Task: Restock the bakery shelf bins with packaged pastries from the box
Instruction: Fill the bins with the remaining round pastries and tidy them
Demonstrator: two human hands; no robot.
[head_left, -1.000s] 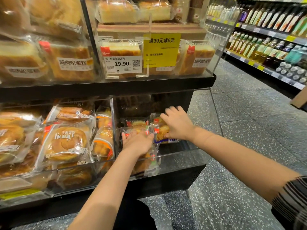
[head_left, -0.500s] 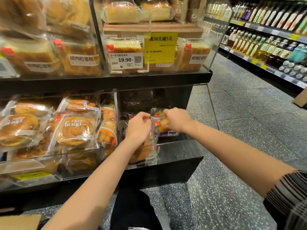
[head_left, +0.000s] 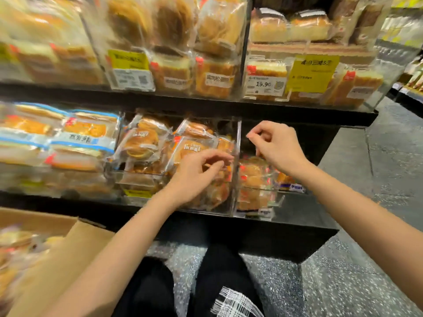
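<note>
While both hands (head_left: 196, 168) hover empty, fingers (head_left: 254, 133) above binned pastries (head_left: 254, 177)

Head view, close, facing shelf bins (head_left: 235, 165) (angled downward)

— Where could the hands pass?
— Into the right-hand bin (head_left: 258, 197), above its low pile of packaged pastries (head_left: 251, 177); dark open space lies under the upper shelf (head_left: 183, 104).
— And obstacles?
— A clear divider (head_left: 237, 165) separates it from the middle bin, packed full of round buns (head_left: 142, 143). The cardboard box (head_left: 57, 248) crowds the lower left.
</note>
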